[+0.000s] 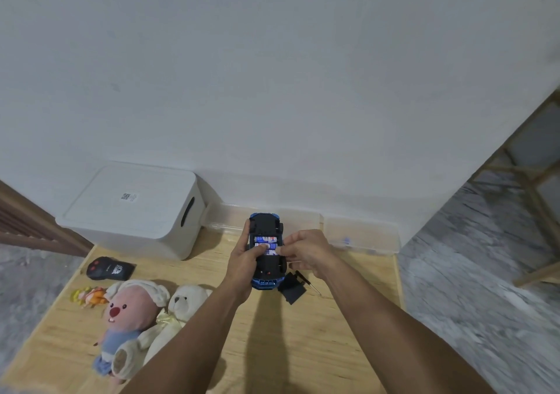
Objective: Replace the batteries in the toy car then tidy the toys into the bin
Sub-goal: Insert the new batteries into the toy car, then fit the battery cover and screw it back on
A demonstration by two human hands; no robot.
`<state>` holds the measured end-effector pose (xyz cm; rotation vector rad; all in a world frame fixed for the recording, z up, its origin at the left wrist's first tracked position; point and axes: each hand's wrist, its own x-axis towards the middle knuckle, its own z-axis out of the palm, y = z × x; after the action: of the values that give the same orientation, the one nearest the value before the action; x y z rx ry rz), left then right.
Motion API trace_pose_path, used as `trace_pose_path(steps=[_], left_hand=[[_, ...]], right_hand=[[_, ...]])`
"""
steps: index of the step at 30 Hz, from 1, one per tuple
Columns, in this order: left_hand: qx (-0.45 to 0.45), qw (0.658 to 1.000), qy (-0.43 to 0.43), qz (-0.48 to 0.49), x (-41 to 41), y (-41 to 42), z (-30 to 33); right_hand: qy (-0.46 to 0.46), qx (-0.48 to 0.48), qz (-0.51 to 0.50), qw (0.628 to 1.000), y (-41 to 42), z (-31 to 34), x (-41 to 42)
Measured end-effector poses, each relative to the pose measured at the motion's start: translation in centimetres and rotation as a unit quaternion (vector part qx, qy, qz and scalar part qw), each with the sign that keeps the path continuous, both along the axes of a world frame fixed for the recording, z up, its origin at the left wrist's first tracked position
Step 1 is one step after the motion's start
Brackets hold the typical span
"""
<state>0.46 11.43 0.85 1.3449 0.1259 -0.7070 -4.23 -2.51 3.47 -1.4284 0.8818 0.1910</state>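
Fingertips of right hand (306,249) pinch lowest battery (270,253) at its end, seating it in open bay. Left hand (245,262) wraps toy car (266,254) held upside down above wooden table (333,333), thumb pressing middle cell. Car looks light, rigid, glossy shell likely slippery; grip best across chassis sides. Batteries small, smooth, prone to roll. Cover (291,290), screwdriver (307,281) lie just beside; bin (136,211) lidded, well apart.

One blue toy car (266,252) with three batteries (266,245) showing in its underside. Around the car: one white lidded bin (133,208), one black remote control (109,268), two plush toys (127,318), one small orange figure (89,296), one battery cover (291,287), one screwdriver (307,281).
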Motion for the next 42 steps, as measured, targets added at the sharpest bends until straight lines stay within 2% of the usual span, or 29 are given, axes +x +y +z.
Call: trace_pose_path(steps=[2,5,7,11,16,21,24,29,31,35,39,42], left_hand=[[0.014,1.000,0.004,0.011,0.1,0.3,-0.3],[0.028,0.999,0.008,0.019,0.3,1.0,-0.7],[0.036,0.999,0.011,0.026,0.3,1.3,-1.0],[0.053,0.998,0.010,0.029,0.1,1.6,-1.2],[0.045,0.998,0.035,0.040,0.0,2.2,-1.4],[0.003,0.999,0.040,0.036,-0.2,3.0,-1.7],[-0.020,0.996,0.066,0.060,-0.3,3.5,-2.3],[-0.064,0.992,0.106,0.035,-0.4,4.0,-2.1],[-0.066,0.991,0.110,0.025,-0.5,4.1,-2.2],[-0.046,0.994,0.101,0.011,-0.8,4.3,-2.0],[-0.032,0.994,0.103,0.018,-0.9,4.6,-2.0],[-0.005,0.995,0.089,0.042,-0.7,4.9,-3.0]], right_hand=[[-0.007,-0.012,-0.004,1.000,-0.1,-1.2,-0.4],[0.014,-0.203,0.063,0.977,-0.3,-3.7,-0.9],[0.045,-0.311,0.155,0.937,0.2,-4.9,-1.5],[0.087,-0.446,0.314,0.834,1.5,-6.7,-2.8],[0.077,-0.523,0.345,0.775,2.4,-8.5,-3.4],[0.066,-0.515,0.332,0.788,2.6,-9.1,-3.4],[0.068,-0.540,0.329,0.772,2.6,-9.5,-3.4],[0.083,-0.585,0.358,0.723,3.0,-10.2,-3.8],[0.078,-0.590,0.350,0.723,3.2,-10.2,-3.8],[0.070,-0.562,0.336,0.752,3.4,-9.4,-3.4],[0.048,-0.471,0.306,0.826,2.7,-7.2,-2.8],[0.003,-0.383,0.199,0.902,1.8,-5.1,-1.7]])
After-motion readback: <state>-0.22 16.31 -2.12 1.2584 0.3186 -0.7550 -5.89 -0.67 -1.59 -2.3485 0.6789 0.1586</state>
